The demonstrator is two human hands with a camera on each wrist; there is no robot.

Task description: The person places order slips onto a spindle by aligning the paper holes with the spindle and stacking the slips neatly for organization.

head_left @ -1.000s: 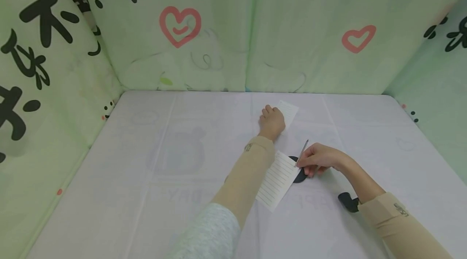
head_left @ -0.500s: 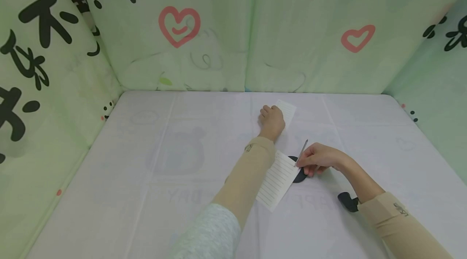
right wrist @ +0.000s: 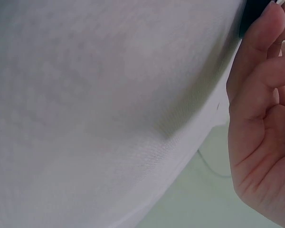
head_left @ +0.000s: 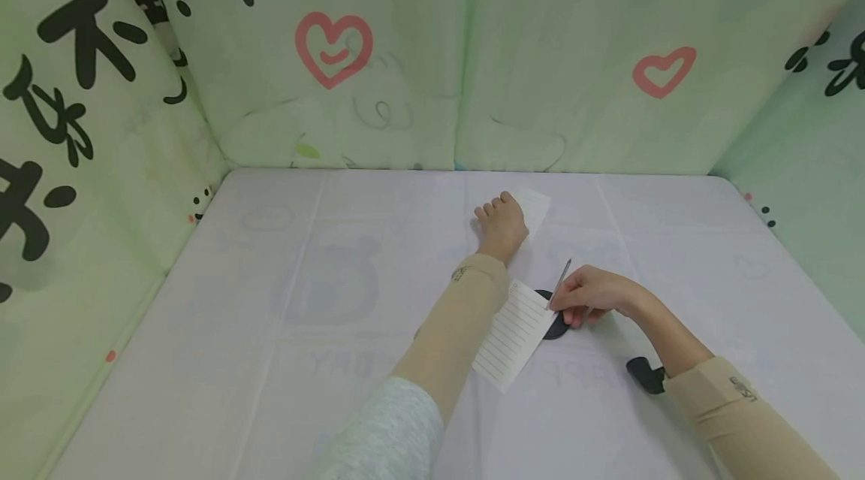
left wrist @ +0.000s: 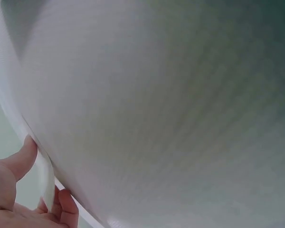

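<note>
My left hand point(head_left: 501, 226) is at the far part of the table, beside a small white sheet of paper point(head_left: 536, 211). In the left wrist view, a thin curled strip of paper point(left wrist: 46, 183) runs between its thumb and fingers. Nearer me lies a lined sheet of paper point(head_left: 516, 333), partly covered by the left sleeve. With thumb and fingertips, my right hand point(head_left: 595, 294) pinches a slim grey pen point(head_left: 561, 282), its lower end by the lined sheet's right corner. A flat black rounded thing point(head_left: 557, 327) shows beneath that corner and the right fingers.
A white printed cloth point(head_left: 338, 270) with fold creases covers the table. Green fabric walls point(head_left: 405, 119) with hearts and black lettering stand along its back and sides. A black curved piece point(head_left: 646, 375) sits at the right sleeve's cuff.
My left hand has turned slightly and its fingers have shifted a little to the left by the far sheet. The right hand stays still with the pen.
</note>
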